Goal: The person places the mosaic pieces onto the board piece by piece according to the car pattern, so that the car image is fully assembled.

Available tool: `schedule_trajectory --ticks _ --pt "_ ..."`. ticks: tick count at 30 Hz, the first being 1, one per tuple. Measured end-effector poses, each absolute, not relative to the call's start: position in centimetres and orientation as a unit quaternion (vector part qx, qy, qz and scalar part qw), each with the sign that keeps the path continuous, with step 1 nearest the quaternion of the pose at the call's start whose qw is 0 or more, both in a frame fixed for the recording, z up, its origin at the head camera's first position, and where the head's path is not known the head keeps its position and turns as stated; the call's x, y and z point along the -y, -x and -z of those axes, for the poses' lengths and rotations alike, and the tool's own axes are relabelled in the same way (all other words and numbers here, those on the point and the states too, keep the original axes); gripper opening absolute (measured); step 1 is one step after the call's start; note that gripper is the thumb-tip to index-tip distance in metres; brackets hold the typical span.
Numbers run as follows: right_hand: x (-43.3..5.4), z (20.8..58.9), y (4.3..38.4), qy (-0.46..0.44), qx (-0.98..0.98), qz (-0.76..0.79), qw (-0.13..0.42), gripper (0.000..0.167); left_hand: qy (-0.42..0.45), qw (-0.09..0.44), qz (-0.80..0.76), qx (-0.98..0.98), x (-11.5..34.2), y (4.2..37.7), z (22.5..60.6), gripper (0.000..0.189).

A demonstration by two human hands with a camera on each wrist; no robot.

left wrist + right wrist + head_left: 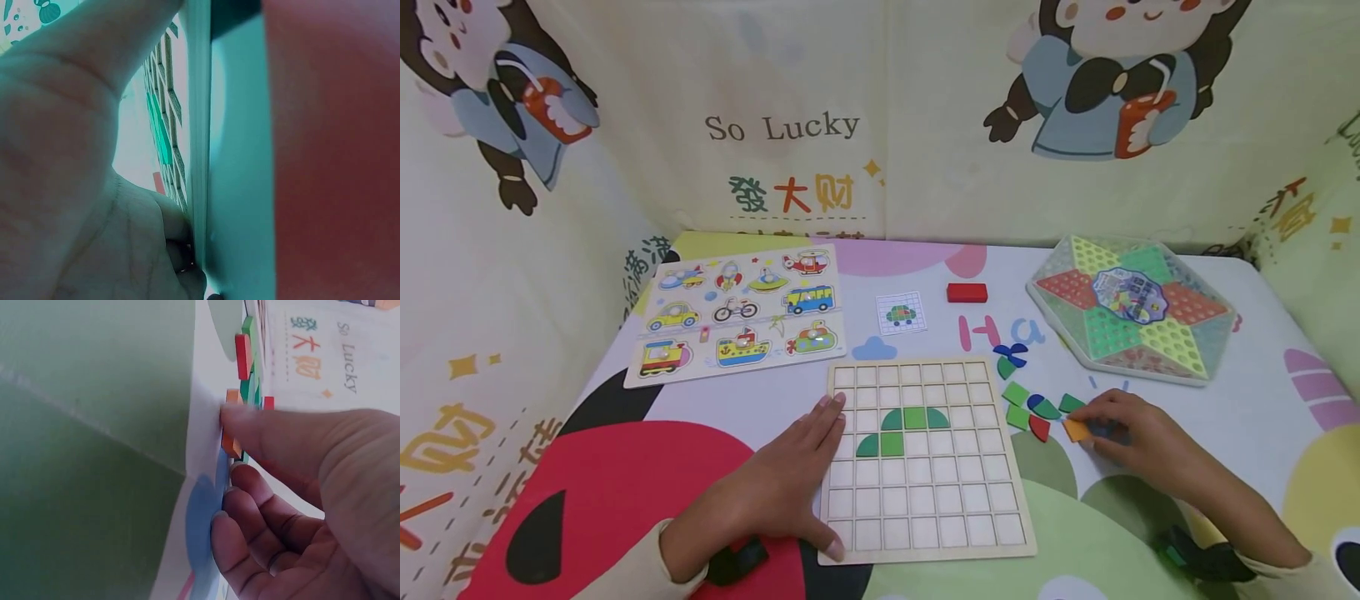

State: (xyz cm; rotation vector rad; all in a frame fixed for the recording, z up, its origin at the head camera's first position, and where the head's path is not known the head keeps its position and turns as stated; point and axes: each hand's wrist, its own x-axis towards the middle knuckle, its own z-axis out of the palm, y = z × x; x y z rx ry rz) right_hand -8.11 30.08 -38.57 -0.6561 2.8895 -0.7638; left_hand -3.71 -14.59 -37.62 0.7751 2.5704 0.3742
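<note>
Along the left side of the wooden grid board (936, 557) rests my left hand (782, 475), fingers straight and thumb at the lower corner. Green square tiles (892, 444) and green quarter-round tiles (938, 418) sit in its upper cells. The left wrist view shows the palm (56, 150) beside the board's edge (199, 125). To the right of the board, my right hand (1138, 433) pinches an orange square tile (1077, 430) between thumb and index finger, low at the table. In the right wrist view the thumb (275, 434) covers part of the orange tile; the other fingers are curled.
Loose tiles lie right of the board, among them a red quarter-round (1039, 428), green squares (1016, 393) and blue pieces (1011, 355). Behind are a pattern card (901, 314), a red block (967, 292), a vehicle puzzle (737, 333) and a hexagonal box (1131, 308).
</note>
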Motion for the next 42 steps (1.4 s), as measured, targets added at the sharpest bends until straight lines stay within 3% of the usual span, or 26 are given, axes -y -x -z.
schedule_trajectory --ticks 8,17,23,31,42 --pt "-29.7 38.4 8.1 0.225 -0.944 0.239 0.026 0.028 -0.283 0.212 -0.132 -0.926 14.6 3.7 37.5 0.135" --pt "-29.3 38.0 7.9 0.206 -0.935 0.282 0.063 0.026 -0.284 0.210 -0.133 -0.926 14.6 3.6 37.5 0.133" --pt "-29.1 38.1 7.9 0.231 -0.917 0.315 0.075 0.027 -0.285 0.212 -0.138 -0.925 14.7 3.6 37.5 0.132" --pt "-28.2 38.0 7.9 0.254 -0.900 0.347 0.075 0.013 -0.285 0.216 -0.140 -0.923 14.6 3.6 37.5 0.132" --pt "-25.8 37.4 8.8 0.280 -0.888 0.357 0.073 0.013 -0.283 0.216 -0.138 -0.924 14.6 3.6 37.4 0.132"
